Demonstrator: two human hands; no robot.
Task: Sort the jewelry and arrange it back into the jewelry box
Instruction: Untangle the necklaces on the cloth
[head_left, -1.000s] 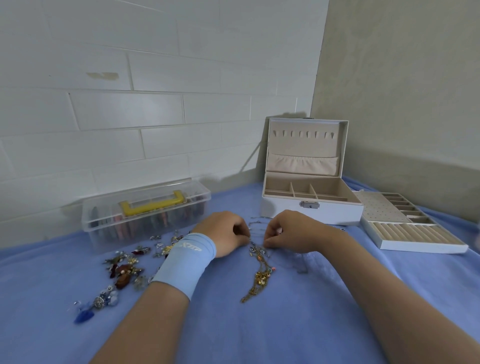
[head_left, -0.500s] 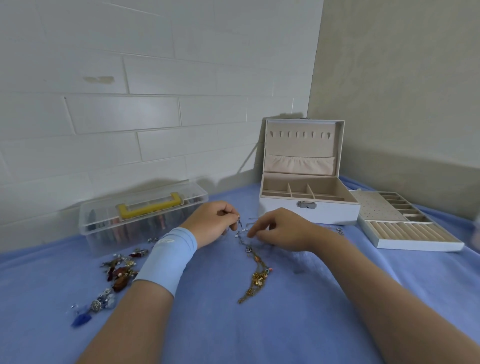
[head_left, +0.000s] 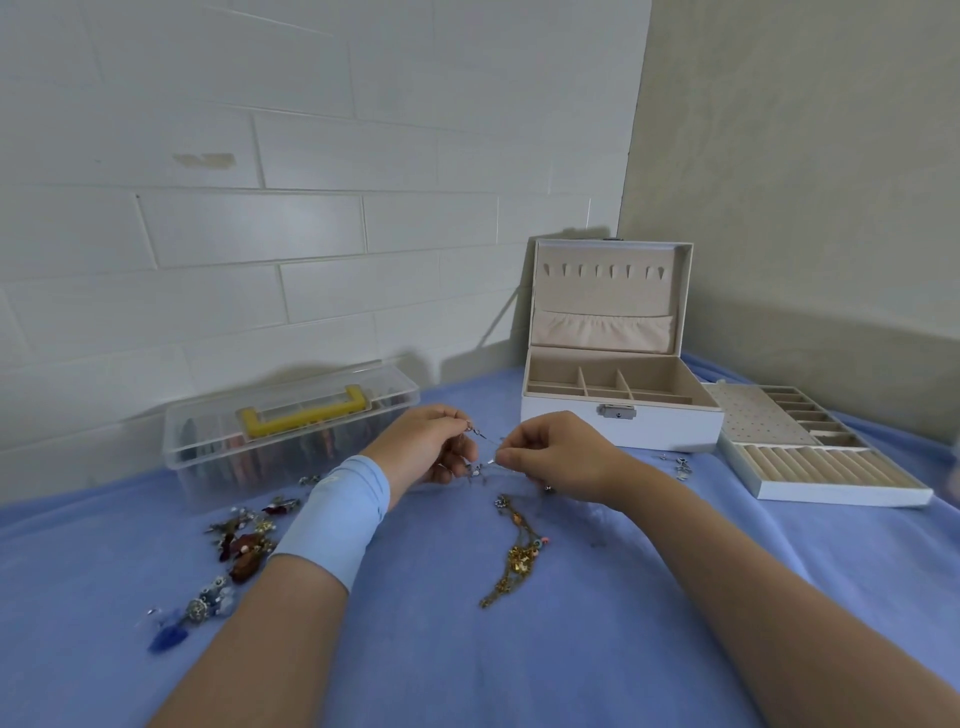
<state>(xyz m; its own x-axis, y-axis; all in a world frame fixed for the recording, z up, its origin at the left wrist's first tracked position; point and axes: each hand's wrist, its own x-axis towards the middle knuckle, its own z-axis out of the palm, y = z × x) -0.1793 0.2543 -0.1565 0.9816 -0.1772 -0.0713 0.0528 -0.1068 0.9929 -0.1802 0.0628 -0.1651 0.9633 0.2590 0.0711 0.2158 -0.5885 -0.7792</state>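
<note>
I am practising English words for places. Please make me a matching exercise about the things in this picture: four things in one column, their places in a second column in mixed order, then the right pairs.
Things
1. white jewelry box with beige lining
2. clear plastic box with yellow handle
3. white tray with beige ring rolls
4. gold chain necklace

Places
A. lying in the middle of the blue cloth
B. far right, beside the jewelry box
C. far left, lid closed
D. at the back, lid standing open

Pairs: 1-D; 2-C; 3-B; 4-A
</note>
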